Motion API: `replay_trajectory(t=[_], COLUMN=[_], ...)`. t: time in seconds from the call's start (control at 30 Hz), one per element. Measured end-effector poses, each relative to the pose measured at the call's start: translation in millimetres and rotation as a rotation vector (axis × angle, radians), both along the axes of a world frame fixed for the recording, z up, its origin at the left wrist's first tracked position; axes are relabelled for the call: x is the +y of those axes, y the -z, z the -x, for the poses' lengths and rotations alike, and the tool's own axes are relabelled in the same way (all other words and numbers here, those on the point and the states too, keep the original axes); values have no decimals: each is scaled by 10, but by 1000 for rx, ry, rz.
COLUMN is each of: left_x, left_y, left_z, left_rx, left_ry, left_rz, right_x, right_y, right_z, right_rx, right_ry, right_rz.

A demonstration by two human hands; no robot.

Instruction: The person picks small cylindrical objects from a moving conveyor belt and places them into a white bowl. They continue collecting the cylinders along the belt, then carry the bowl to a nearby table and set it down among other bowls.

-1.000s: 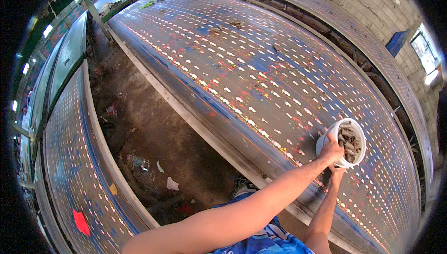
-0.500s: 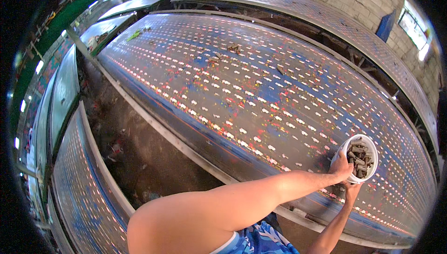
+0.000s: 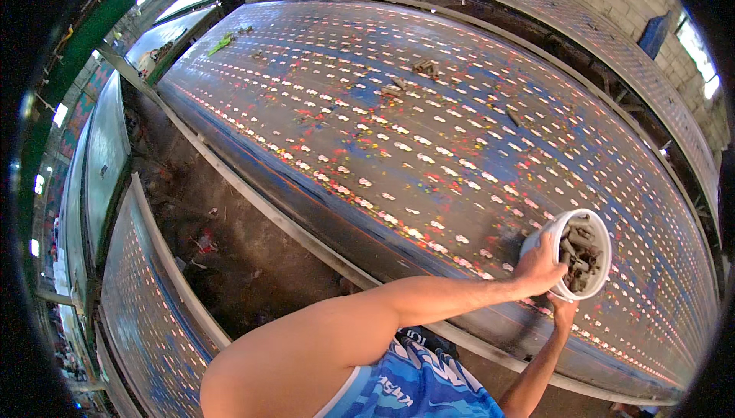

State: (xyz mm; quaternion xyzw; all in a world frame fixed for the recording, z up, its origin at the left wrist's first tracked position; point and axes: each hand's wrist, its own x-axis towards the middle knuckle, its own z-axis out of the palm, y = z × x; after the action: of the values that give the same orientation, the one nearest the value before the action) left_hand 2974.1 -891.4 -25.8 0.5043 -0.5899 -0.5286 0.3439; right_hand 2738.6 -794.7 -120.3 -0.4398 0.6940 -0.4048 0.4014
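A white plastic bucket [image 3: 545, 233] is held tilted over the long printing table, its mouth turned to the right so the inside shows. Short grey-brown cylindrical pieces [image 3: 583, 246] fill much of it; what they are made of I cannot tell. My left hand [image 3: 539, 266] is closed on the bucket's near left side, thumb by the rim. Under the rim on the near side, my right hand [image 3: 564, 309] grips the bucket too, with its fingers partly hidden. The table top [image 3: 321, 181] beneath carries rows of small white printed shapes with red, yellow and green spots.
Several similar loose pieces [image 3: 426, 69] lie farther off on the table, with a single one [image 3: 513, 117] to their right. Something bright green [image 3: 221, 44] rests near the far left end. Another patterned table [image 3: 528, 4] runs behind; one more [image 3: 145, 303] stands left across the dark floor [image 3: 230, 249].
The bucket and both hands have come slightly left and nearer, and the bucket is tipped more to the right. The view has shifted, so the table's loose pieces appear farther right.
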Motion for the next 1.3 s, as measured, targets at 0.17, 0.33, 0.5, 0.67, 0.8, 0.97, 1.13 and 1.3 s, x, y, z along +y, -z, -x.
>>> replay_trajectory(t=[0.17, 0.33, 0.5, 0.67, 0.8, 0.97, 1.13, 1.3], left_x=[-624, -1211, -1643, -2208, -2435, -2629, -2990, -3119], left_y=[117, 185, 133, 371, 465, 290, 55, 368], left_z=[-1862, -4150, -6375, -8448, -9302, -9597, -9015, -9291], left_rx=[-85, 61, 120, 22, 90, -546, -791, -657], left_ry=[-108, -330, -494, -595, -537, -222, -259, -322], left_rz=[40, -87, -55, 86, 18, 62, 313, 286], right_x=[-763, -1671, -2181, -2276, -2179, -2391, -2849, -3879], right_y=[-45, -176, -212, 1, -349, -257, 218, 381], right_z=[-1784, -4148, -6327, -7736, -7677, -6667, -5017, -3478], right_rx=[-36, -52, 12, -193, 82, -64, -3, 166], right_ry=[-207, -470, -536, -846, -1050, -648, -77, 141], right_rz=[145, 292, 429, 411, 309, 210, 199, 306])
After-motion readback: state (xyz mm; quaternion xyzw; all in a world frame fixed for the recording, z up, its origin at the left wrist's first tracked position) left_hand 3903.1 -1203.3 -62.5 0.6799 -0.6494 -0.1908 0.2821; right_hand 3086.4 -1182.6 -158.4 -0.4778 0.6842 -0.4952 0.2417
